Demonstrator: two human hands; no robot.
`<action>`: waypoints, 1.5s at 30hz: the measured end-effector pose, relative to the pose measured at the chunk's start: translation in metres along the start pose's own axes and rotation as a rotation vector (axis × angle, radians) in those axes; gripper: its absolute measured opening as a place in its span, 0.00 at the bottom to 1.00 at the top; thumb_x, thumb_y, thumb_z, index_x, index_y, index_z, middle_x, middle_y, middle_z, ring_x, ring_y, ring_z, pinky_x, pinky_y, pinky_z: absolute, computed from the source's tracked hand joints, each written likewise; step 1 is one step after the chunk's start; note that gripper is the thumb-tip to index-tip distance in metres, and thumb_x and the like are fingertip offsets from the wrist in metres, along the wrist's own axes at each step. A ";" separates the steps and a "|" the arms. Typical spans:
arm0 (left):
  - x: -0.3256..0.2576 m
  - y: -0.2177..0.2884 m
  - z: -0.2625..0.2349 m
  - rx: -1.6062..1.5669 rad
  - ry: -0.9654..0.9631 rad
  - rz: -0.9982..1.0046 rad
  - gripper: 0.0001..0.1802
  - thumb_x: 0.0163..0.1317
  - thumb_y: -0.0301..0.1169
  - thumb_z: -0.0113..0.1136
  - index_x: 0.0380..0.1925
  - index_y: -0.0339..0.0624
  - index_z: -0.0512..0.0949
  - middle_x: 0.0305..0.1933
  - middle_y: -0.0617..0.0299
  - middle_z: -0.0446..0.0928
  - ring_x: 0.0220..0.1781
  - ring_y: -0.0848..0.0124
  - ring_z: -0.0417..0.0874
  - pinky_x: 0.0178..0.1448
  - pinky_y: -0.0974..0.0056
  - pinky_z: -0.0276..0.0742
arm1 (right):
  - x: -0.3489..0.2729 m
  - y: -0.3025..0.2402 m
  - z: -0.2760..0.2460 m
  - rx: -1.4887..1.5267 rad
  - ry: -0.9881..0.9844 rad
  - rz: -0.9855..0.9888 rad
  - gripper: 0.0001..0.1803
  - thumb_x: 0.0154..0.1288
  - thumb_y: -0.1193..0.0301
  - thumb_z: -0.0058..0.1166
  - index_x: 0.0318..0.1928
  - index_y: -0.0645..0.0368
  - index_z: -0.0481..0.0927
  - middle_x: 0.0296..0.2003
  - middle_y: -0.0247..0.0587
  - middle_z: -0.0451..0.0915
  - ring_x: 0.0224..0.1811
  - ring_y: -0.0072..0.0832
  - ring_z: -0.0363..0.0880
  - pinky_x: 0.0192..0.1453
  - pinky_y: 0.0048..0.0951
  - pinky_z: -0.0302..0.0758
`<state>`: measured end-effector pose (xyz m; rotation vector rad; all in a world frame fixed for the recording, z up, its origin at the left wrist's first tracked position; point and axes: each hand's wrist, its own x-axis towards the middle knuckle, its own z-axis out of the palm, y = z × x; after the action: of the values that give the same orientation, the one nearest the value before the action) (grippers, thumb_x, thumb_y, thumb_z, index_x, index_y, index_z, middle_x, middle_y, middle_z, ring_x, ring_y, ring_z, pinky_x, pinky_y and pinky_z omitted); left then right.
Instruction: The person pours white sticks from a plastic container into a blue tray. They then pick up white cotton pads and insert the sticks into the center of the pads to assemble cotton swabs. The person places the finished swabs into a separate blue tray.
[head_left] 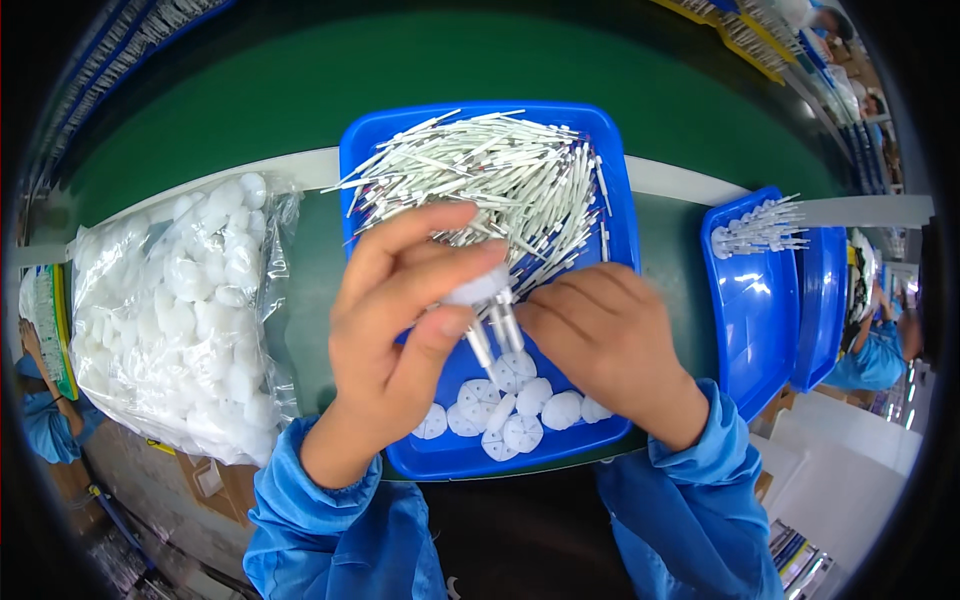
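Note:
My left hand (400, 310) pinches a round white plastic disc (478, 288) between thumb and fingers, tilted above the tray. A few thin white rods (502, 325) hang down from the disc. Close beside them is my right hand (605, 335), its fingers curled together; what they grip is hidden. Below both hands is a blue tray (400, 462). A large heap of slim white rods (480, 165) fills its far part. In its near part lie several loose white discs (522, 433) with small holes, some partly covering others.
A clear bag of white discs (175, 320) lies on the left. On the right, a blue tray (750, 330) holds discs with rods standing in them (760, 228); another blue tray (822, 300) is beside it. Co-workers' blue sleeves (870, 358) show at the edges.

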<state>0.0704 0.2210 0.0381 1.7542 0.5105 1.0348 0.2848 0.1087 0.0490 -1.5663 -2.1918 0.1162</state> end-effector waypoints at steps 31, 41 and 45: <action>-0.005 -0.003 0.015 -0.127 0.086 -0.256 0.22 0.69 0.14 0.65 0.62 0.33 0.85 0.54 0.56 0.83 0.46 0.74 0.89 0.47 0.71 0.88 | 0.009 0.007 -0.004 0.401 0.236 0.288 0.13 0.58 0.78 0.76 0.44 0.53 0.91 0.22 0.30 0.83 0.22 0.26 0.82 0.30 0.29 0.75; -0.004 -0.004 0.010 -0.012 0.071 -0.196 0.23 0.64 0.13 0.69 0.59 0.37 0.88 0.55 0.56 0.82 0.52 0.71 0.87 0.49 0.69 0.89 | 0.016 0.003 0.004 0.260 0.309 0.165 0.15 0.55 0.77 0.78 0.43 0.53 0.90 0.27 0.32 0.88 0.24 0.31 0.85 0.31 0.33 0.76; -0.004 -0.003 0.010 0.001 0.076 -0.196 0.23 0.64 0.13 0.69 0.59 0.38 0.88 0.55 0.56 0.82 0.51 0.71 0.87 0.50 0.69 0.89 | 0.013 0.004 0.002 0.240 0.354 0.173 0.14 0.55 0.78 0.77 0.43 0.53 0.91 0.27 0.32 0.87 0.24 0.31 0.85 0.31 0.33 0.76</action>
<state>0.0775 0.2141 0.0321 1.6341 0.7152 0.9646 0.2844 0.1225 0.0499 -1.5074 -1.7046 0.1376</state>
